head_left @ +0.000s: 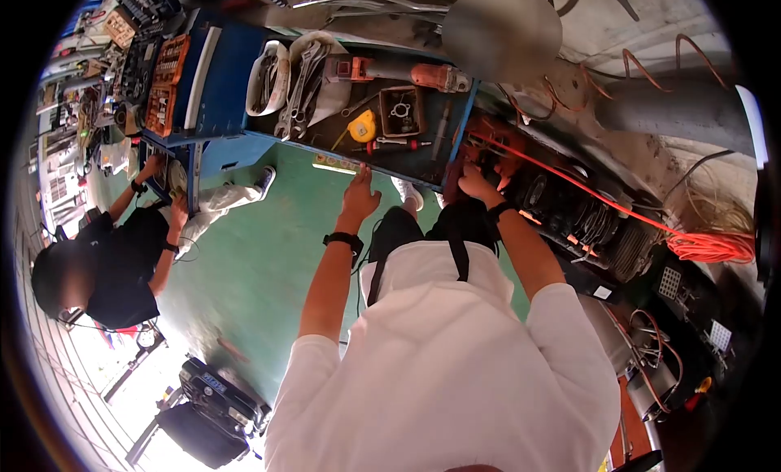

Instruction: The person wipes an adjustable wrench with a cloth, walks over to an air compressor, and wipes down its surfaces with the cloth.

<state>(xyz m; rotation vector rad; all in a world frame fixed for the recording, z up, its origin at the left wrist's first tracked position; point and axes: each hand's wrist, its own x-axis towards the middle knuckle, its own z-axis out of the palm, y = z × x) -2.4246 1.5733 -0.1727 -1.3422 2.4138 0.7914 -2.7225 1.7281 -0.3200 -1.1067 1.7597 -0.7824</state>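
Observation:
My left hand is at the front edge of a pulled-out blue drawer, its fingers stretched toward the rim and the thumb apart. By the drawer's right front corner, my right hand is open beside a dark reddish surface; its fingertips are partly hidden. Inside the drawer lie a red angle grinder, several wrenches, a yellow tape measure, a small box with metal parts, and a red-and-black tool. A flat multicoloured strip shows just outside the front edge.
A co-worker in dark clothing reaches into a blue cabinet at left. An orange socket tray sits above it. Machinery and a red hose crowd the right side. A black machine stands on the green floor.

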